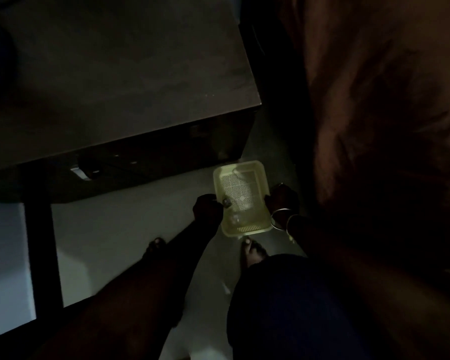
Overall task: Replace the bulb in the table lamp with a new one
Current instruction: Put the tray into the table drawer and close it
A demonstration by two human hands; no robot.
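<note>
The scene is very dark. A pale yellow perforated plastic basket (257,172) is low over the floor, beside the table's corner. My left hand (207,207) grips its left rim and my right hand (281,198), with bangles on the wrist, grips its right rim. Inside the basket lies a bulb (231,213), its metal base near my left fingers and its glass toward the near end. No lamp can be made out.
A dark table top (120,81) fills the upper left, with a dark leg (43,242) at the left. A large brownish fabric mass (379,113) rises on the right. My bare feet (252,252) stand on the pale floor (130,222) just below the basket.
</note>
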